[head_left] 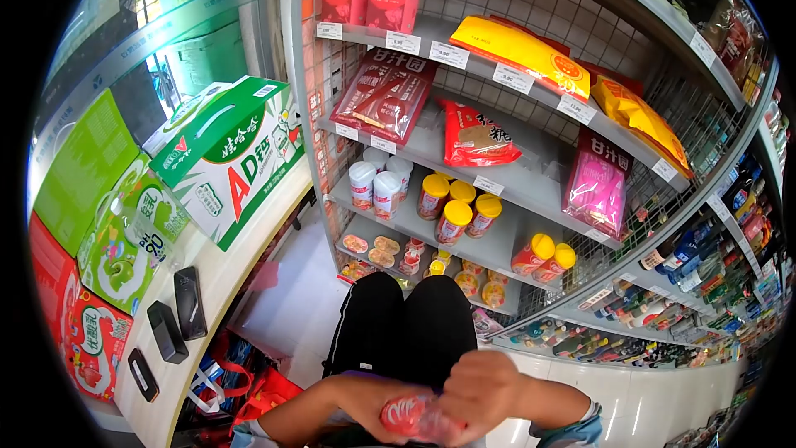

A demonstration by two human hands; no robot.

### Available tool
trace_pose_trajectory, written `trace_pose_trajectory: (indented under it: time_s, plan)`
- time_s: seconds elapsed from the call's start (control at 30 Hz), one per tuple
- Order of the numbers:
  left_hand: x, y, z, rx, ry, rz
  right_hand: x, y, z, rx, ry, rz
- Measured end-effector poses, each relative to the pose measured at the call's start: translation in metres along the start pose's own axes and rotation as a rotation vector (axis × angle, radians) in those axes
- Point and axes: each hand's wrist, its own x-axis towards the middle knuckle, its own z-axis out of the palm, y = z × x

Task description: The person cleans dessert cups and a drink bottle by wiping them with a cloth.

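Note:
A clear plastic bottle with a red label (406, 416) lies sideways in front of my lap, low in the view. Around its label end my left hand (363, 405) is closed. My right hand (485, 388) is balled at the bottle's other end, its fingers pressed together there. The cap, if it is on, is hidden by that hand. Both forearms come in from the bottom edge, and my knees in black trousers (406, 323) are just beyond the hands.
A grey wire shelf unit (506, 170) with packets, cans and jars stands in front of me. On the left, a pale wooden counter (240, 261) carries drink cartons (240, 158), a clear bottle and several dark devices (189, 303). Red bags (269, 398) sit below it.

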Motion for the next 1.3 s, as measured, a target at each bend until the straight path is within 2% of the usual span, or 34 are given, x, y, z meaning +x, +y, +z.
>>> trace_pose_trajectory:
  time_s: [0.07, 0.1, 0.13, 0.2, 0.23, 0.27, 0.3, 0.33, 0.37, 0.43, 0.47, 0.53, 0.57, 0.6, 0.63, 0.67, 0.73, 0.8, 0.83, 0.87, 0.93, 1.0, 1.07, 1.1, 1.13, 1.2, 1.23, 1.3]
  plan:
    - [0.012, -0.023, -0.009, -0.367, -0.402, -0.003, -0.002, -0.007, 0.008, -0.023, -0.013, -0.048]
    - [0.008, -0.026, -0.007, -0.364, -0.407, -0.003, -0.004, -0.009, 0.011, -0.046, -0.026, -0.094]
    - [0.001, -0.027, -0.006, -0.199, -0.224, -0.064, -0.007, -0.011, 0.011, -0.053, -0.025, -0.091]
    - [-0.005, -0.013, 0.003, 0.035, 0.212, -0.159, -0.015, -0.014, 0.011, -0.259, -0.021, 0.395]
    - [-0.002, 0.006, 0.012, 0.258, 0.465, -0.314, -0.026, -0.011, 0.026, -0.325, 0.053, 0.701]
    - [0.003, 0.018, 0.019, 0.478, 0.716, -0.472, -0.026, -0.012, 0.031, -0.418, -0.037, 0.976]
    - [0.005, 0.011, 0.021, 0.697, 0.782, -0.49, -0.029, -0.011, 0.034, -0.408, -0.047, 0.985]
    - [0.003, 0.012, 0.021, 0.693, 0.776, -0.498, -0.031, -0.008, 0.038, -0.4, -0.052, 0.99]
    - [0.003, 0.017, 0.017, 0.573, 0.7, -0.48, -0.034, -0.005, 0.038, -0.398, -0.048, 0.99]
    - [0.002, 0.028, 0.007, 0.323, 0.486, -0.422, -0.043, -0.004, 0.033, -0.229, 0.093, 0.653]
    - [0.001, 0.02, 0.006, 0.318, 0.483, -0.424, -0.045, -0.004, 0.03, -0.226, 0.091, 0.658]
    - [-0.003, -0.012, 0.003, -0.022, 0.138, -0.173, -0.044, -0.006, 0.022, -0.123, 0.002, 0.377]
    - [-0.005, -0.02, 0.005, -0.262, 0.022, -0.153, -0.046, -0.008, 0.022, -0.068, -0.018, 0.289]
    - [-0.002, -0.024, 0.003, -0.265, 0.019, -0.153, -0.04, -0.006, 0.008, -0.068, -0.02, 0.293]
    - [0.004, -0.029, 0.0, -0.324, -0.204, -0.163, -0.027, -0.003, -0.019, -0.053, -0.362, 0.037]
    - [0.008, -0.034, -0.001, -0.383, -0.428, -0.169, -0.026, -0.008, -0.02, -0.054, -0.504, -0.039]
    - [0.005, -0.048, 0.003, -0.48, -0.428, -0.167, -0.024, -0.019, -0.022, -0.02, -0.791, -0.191]
    - [-0.008, -0.056, -0.001, -0.303, -0.337, -0.027, -0.044, -0.014, 0.031, -0.12, 0.071, -0.079]
    - [-0.014, -0.057, -0.001, -0.216, -0.287, 0.042, -0.052, -0.016, 0.031, -0.116, 0.01, 0.052]
    - [-0.02, -0.055, -0.002, -0.227, -0.278, 0.043, -0.056, -0.018, 0.033, -0.102, 0.005, 0.053]
    - [-0.028, -0.042, -0.011, -0.376, -0.171, -0.094, -0.062, -0.022, 0.036, -0.057, 0.089, 0.289]
    - [-0.035, -0.041, -0.015, -0.356, -0.185, -0.145, -0.067, -0.023, 0.035, -0.025, 0.013, 0.327]
    - [-0.04, -0.038, -0.015, -0.232, -0.035, -0.189, -0.066, -0.014, 0.04, -0.008, 0.07, 0.256]
    - [-0.04, -0.035, -0.019, -0.201, -0.049, -0.211, -0.064, -0.017, 0.032, 0.084, 0.021, 0.383]
    - [-0.041, -0.036, -0.017, -0.205, -0.049, -0.212, -0.064, -0.019, 0.034, 0.087, 0.02, 0.385]
    - [-0.042, -0.041, -0.014, -0.24, 0.014, -0.18, -0.066, -0.028, 0.044, 0.161, 0.049, 0.625]
    - [-0.042, -0.043, -0.013, -0.243, 0.013, -0.182, -0.067, -0.034, 0.046, 0.106, -0.033, 0.684]
    - [-0.042, -0.045, -0.013, -0.187, 0.031, -0.275, -0.065, -0.032, 0.045, 0.092, -0.074, 0.661]
